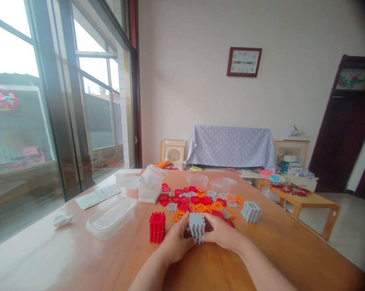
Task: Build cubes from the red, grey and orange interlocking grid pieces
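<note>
Between my two hands stands a stack of grey interlocking plastic tiles (197, 227), upright near the table's front. My left hand (179, 241) grips its left side, the thumb low on the front and the fingers partly hidden behind. On the right side, my right hand (221, 232) is closed on the same stack. A red tile stack (157, 227) stands just left of my left hand. Farther right is another grey tile stack (251, 211). Behind my hands lies a loose spread of red, orange and grey tiles (200, 200).
Left on the wooden table (267, 258) are a clear plastic lid (111, 218), a clear container (149, 193), a printed sheet (97, 196) and a crumpled wrapper (63, 220). Clear containers (197, 180) sit at the far edge. A low side table (318, 202) stands right.
</note>
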`<state>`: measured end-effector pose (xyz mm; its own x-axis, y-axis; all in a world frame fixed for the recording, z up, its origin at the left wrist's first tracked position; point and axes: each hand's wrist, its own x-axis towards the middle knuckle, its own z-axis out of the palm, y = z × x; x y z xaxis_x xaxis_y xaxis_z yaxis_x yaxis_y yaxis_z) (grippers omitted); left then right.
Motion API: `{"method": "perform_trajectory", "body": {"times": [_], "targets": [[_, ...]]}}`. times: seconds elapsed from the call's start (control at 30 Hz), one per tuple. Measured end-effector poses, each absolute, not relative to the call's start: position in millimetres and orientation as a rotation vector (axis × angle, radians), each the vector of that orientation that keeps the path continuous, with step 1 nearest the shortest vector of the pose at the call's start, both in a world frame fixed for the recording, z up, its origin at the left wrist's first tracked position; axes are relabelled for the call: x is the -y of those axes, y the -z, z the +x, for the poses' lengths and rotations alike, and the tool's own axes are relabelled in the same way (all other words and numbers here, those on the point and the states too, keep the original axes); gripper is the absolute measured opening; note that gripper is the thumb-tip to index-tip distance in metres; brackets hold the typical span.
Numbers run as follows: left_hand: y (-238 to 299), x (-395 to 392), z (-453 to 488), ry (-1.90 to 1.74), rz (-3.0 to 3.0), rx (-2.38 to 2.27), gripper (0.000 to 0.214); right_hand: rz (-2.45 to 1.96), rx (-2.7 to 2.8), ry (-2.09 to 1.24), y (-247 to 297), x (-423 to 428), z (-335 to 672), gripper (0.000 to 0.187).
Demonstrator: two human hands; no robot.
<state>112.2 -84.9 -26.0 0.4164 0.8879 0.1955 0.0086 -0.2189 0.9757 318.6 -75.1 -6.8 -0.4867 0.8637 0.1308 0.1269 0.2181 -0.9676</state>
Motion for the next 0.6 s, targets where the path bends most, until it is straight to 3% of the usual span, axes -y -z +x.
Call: {"method": "perform_trajectory", "body": {"times": [0.23,0.43,0.6], "targets": [[30.5,86.4,106.6,-0.999,1.627,-0.963,0.073,-0.999,1.689,-1.308,11.9,78.9,327.6,0.072],[22.9,85.1,104.9,-1.192,1.375,-1.078,0.051,-1.111,1.283,-1.222,27.5,100.8,335.5,0.055],[22.6,91.7,106.4,-1.185,1.133,-1.042,0.074,-1.02,0.918,-1.385,35.1,125.5,322.1,0.077]]}}
